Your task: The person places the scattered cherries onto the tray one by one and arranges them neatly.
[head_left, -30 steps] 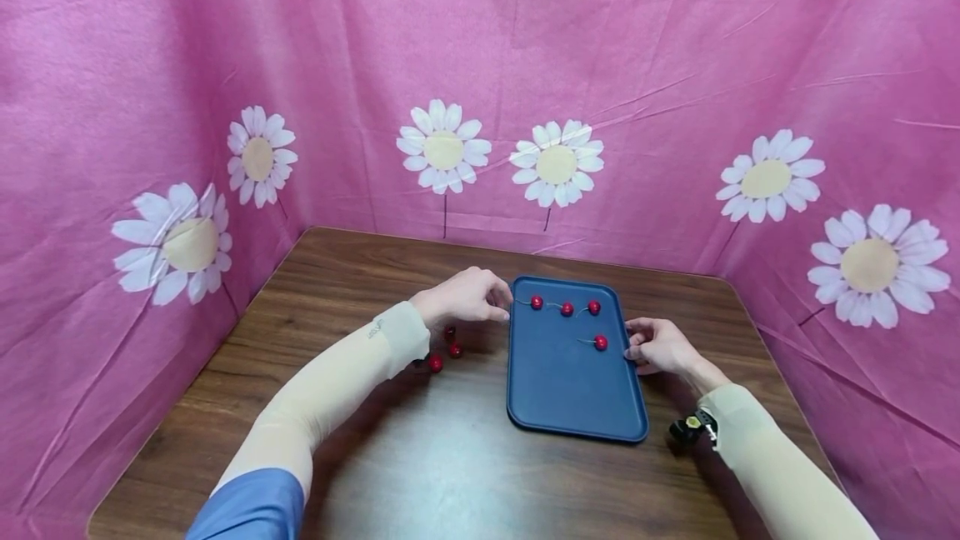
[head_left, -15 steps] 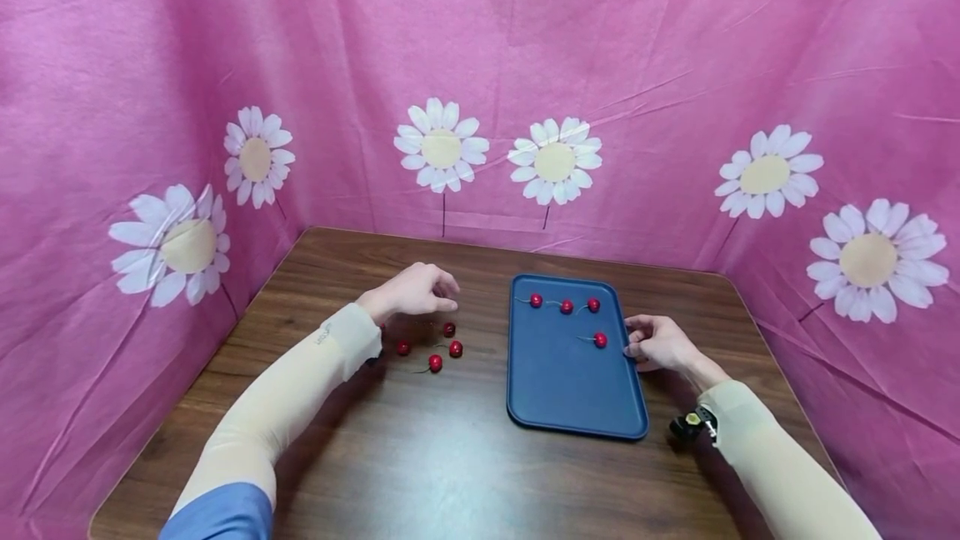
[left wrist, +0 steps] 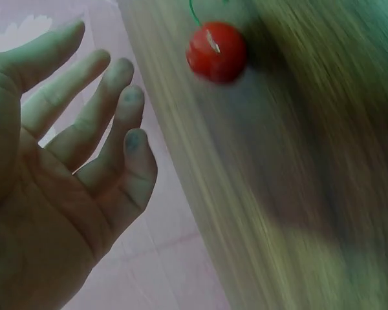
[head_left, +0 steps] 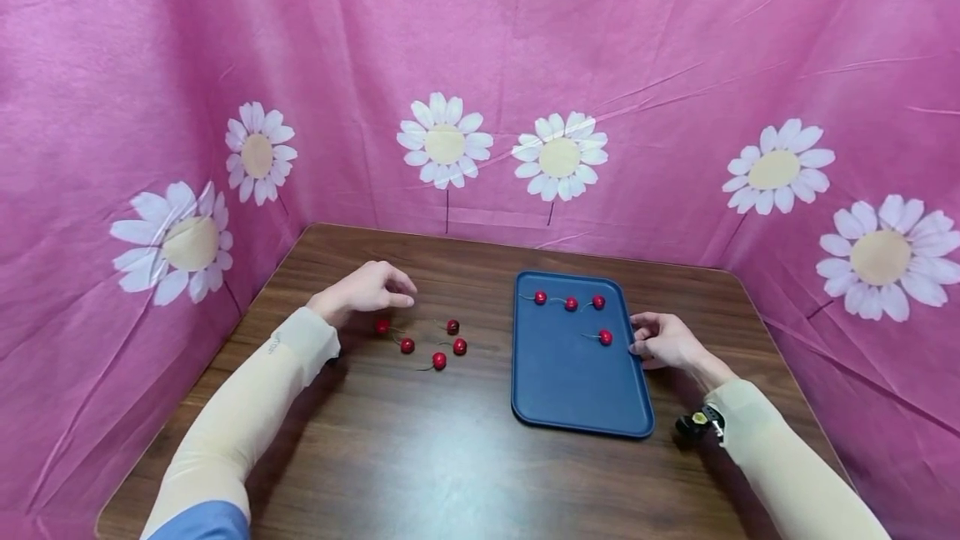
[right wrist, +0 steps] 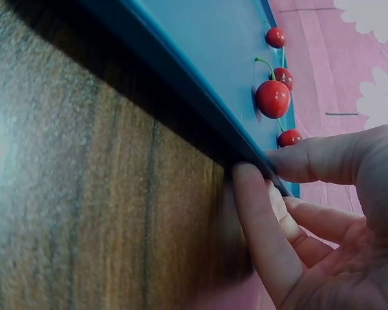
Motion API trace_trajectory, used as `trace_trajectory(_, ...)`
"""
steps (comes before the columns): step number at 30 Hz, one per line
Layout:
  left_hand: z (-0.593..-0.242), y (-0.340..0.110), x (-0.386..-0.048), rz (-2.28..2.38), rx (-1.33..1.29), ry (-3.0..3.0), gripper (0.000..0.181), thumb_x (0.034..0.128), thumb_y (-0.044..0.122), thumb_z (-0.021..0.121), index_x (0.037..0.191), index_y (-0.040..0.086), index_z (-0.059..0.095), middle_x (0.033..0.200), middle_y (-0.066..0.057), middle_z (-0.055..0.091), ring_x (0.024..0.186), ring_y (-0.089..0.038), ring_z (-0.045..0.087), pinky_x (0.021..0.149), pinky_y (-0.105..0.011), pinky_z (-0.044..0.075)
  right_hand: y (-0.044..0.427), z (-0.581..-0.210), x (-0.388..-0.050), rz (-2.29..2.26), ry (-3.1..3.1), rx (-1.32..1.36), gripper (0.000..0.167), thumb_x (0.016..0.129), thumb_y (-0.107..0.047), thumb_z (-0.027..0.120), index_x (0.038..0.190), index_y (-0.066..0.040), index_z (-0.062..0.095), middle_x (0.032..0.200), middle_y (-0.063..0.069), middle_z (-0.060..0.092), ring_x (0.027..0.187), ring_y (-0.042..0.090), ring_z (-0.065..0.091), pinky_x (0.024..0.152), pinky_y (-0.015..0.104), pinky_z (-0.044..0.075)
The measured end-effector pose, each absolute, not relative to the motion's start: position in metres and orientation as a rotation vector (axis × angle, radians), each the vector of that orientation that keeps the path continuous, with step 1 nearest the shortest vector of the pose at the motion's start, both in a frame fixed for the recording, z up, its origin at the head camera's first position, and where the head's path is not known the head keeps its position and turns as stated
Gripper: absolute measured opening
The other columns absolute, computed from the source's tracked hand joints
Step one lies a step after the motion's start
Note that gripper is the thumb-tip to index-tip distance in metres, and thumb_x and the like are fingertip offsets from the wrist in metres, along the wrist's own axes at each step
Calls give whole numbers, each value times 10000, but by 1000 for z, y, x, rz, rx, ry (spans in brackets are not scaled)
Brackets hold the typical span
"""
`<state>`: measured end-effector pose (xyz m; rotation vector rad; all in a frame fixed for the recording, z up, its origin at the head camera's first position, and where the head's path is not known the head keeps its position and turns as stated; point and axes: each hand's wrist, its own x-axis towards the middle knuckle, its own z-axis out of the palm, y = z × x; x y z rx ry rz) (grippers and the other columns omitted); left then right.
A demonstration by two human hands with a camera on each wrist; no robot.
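Note:
My left hand (head_left: 372,286) hovers over the left part of the table, holding nothing, its fingers loosely bent and apart in the left wrist view. Nearest to it is a red cherry (head_left: 382,326) with a thin stem. Several more lie close by, among them a front cherry (head_left: 439,361). On the right, my right hand (head_left: 667,342) grips the right rim of a dark blue rectangular tray (head_left: 577,398), thumb at the rim and fingers against the outer side. Inside the tray, three cherries form a row along the far end, with a single cherry (head_left: 605,337) in front of them.
The brown wooden table (head_left: 420,457) has its far edge against a pink cloth (head_left: 337,65) printed with white daisies, which also hangs at both sides. A small black device (head_left: 697,423) sits at the right wrist.
My left hand has moved left, away from the tray's left rim to above the loose cherries, uncovering more of them. The right hand has stayed at the tray, and the cherries in it keep their places.

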<state>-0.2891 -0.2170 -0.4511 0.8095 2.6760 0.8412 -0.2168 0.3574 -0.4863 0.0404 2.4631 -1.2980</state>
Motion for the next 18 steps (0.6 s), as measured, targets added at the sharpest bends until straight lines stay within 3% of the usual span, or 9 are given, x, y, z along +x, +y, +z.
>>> trace_trajectory(8,-452,-250,-274,972,656,2544,340,921,152,899,1218,-4,841,1133,-134,870,1032,-141,733,930,-284,567,359,-488,-218,-1313,2443,23,672,1003,50,699,1598,168,410,978,64,634,870,150,676,783,421,713)
trace_trajectory(18,-463,-244,-268,810,776,2616,174,890,182,920,1036,93,886,863,37,843,807,-11,697,774,-213,557,362,-493,-221,-1290,2457,29,669,1015,40,702,1602,165,409,996,56,624,868,139,665,777,408,712)
